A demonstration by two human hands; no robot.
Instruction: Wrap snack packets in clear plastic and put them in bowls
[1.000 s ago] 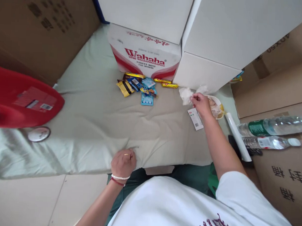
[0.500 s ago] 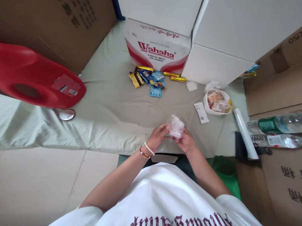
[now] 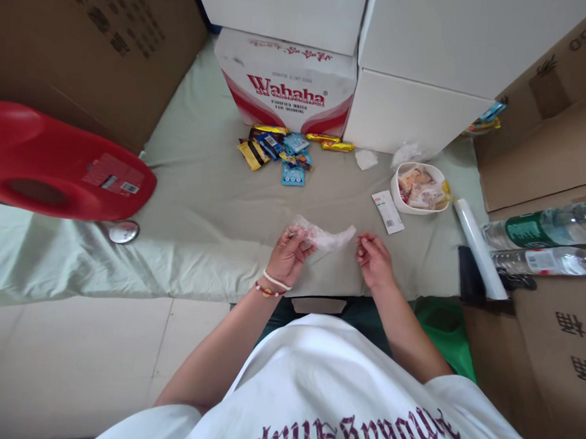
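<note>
A crumpled clear plastic bag (image 3: 328, 239) stretches sideways above the cloth. My left hand (image 3: 290, 255), wearing bracelets at the wrist, pinches its left part. The bag's free end points toward my right hand (image 3: 374, 262), with a small gap showing between them. The right fingers are curled together, and whatever may be in them is hidden. Beyond the right hand lies a white printed packet (image 3: 388, 212). Beside that packet stands a white bowl (image 3: 410, 208) filled with wrapped food.
Several small snack packs (image 3: 276, 151) lie before the Wahaha carton (image 3: 289, 83). A white crumpled piece (image 3: 366, 159) is right of them. A red jug (image 3: 67, 164) and a round lid (image 3: 124, 231) are at left; a white roll (image 3: 480, 250) and two plastic bottles (image 3: 545, 230) at right.
My hands have moved apart, the left one leftward and the right one rightward. The bag, bunched between both hands before, is now drawn out lengthwise from my left hand.
</note>
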